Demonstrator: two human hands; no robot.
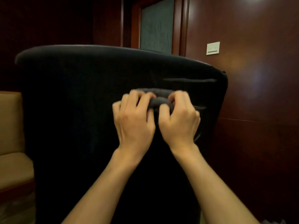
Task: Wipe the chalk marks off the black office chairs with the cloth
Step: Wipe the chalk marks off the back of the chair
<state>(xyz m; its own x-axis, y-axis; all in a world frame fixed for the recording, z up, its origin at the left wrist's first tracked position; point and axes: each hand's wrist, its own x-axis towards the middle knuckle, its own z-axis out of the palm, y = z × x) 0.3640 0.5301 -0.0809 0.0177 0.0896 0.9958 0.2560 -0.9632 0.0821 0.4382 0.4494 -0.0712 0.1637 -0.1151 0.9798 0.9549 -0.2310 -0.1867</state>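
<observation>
The cloth point(159, 101), a dark grey bundle, is held bunched between both hands against the back of the black office chair point(90, 97), toward its right side. It is gripped by the left hand point(134, 120) with the fingers curled over its left end, and by the right hand point(179, 120) with fingers and thumb pinched round its right end; neither hand is spread flat. The bundle's long axis is seen to run across the backrest, roughly level.

One pale chalk mark point(190, 80) is visible just above the cloth, lying as a long horizontal streak toward the chair's right edge. A second faint streak point(200, 108) is seen beside the right hand, partly hidden by it. Both marks lie parallel to the bundle, and the right hand is the nearer one to them. A short shift up and to the right is judged to be what the coming wipe would call for.
</observation>
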